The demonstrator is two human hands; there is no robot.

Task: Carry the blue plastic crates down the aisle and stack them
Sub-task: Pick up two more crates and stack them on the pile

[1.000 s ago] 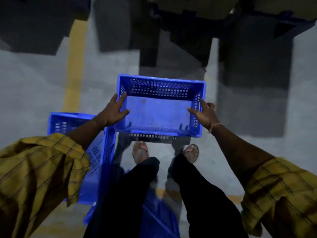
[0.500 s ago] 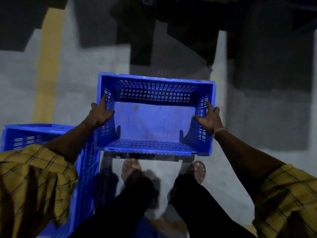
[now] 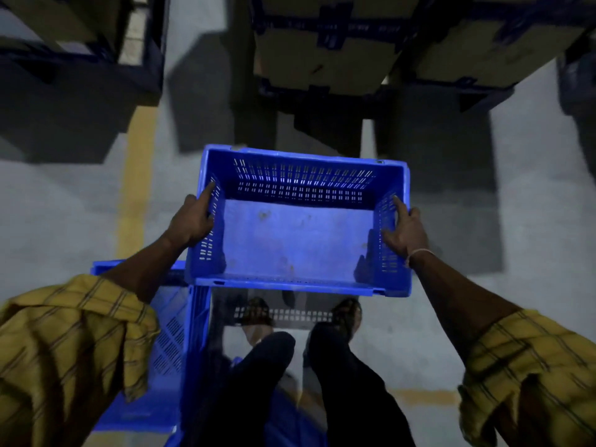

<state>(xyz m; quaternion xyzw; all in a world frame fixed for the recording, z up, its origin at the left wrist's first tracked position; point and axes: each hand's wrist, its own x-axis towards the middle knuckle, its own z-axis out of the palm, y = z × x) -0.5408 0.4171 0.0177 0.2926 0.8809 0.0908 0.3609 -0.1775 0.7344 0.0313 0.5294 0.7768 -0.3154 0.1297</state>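
Note:
An empty blue plastic crate [image 3: 300, 240] with slotted walls hangs in front of me above the floor, open side up. My left hand [image 3: 193, 221] grips its left wall, thumb inside along the rim. My right hand [image 3: 404, 232] grips the right wall the same way. A second blue crate [image 3: 171, 333] stands on the floor at my lower left, partly hidden by my left sleeve and my legs. More blue plastic [image 3: 290, 424] shows behind my legs, blurred.
Dark shelving racks [image 3: 322, 53] loaded with cardboard boxes rise ahead and at the upper left [image 3: 74, 75]. A yellow line [image 3: 135, 188] runs along the grey concrete floor, with another stripe [image 3: 425, 396] near my feet.
The held crate has come up and nearer to me while I step forward. The floor crate has slid from far left toward the lower middle of the view.

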